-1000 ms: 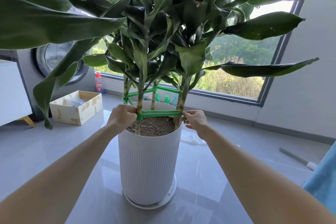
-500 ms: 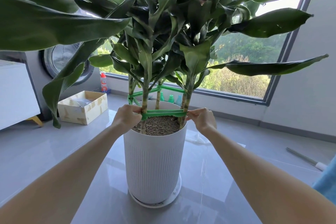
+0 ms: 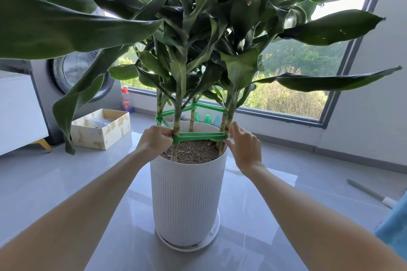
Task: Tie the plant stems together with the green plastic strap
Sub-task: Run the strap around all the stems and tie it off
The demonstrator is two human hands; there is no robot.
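Note:
A tall leafy plant with several stems (image 3: 177, 114) grows from soil in a white ribbed pot (image 3: 187, 200). A green plastic strap (image 3: 199, 136) runs taut in a double band across the front stems, just above the soil; a higher band links the stems farther back. My left hand (image 3: 154, 142) is closed on the strap's left end beside the front left stem. My right hand (image 3: 242, 144) pinches the strap's right end between thumb and fingers at the right stem (image 3: 228, 124).
A cardboard box (image 3: 100, 130) sits on the grey tiled floor at left, near a washing machine (image 3: 72, 77) and a white cabinet (image 3: 19, 112). Bottles stand along the window sill behind the pot. A metal rod (image 3: 372, 193) and blue cloth (image 3: 394, 224) lie at right.
Both hands have kept hold of the strap ends. My right hand's fingers have risen and spread a little at the right stem. The camera has moved closer and slightly left.

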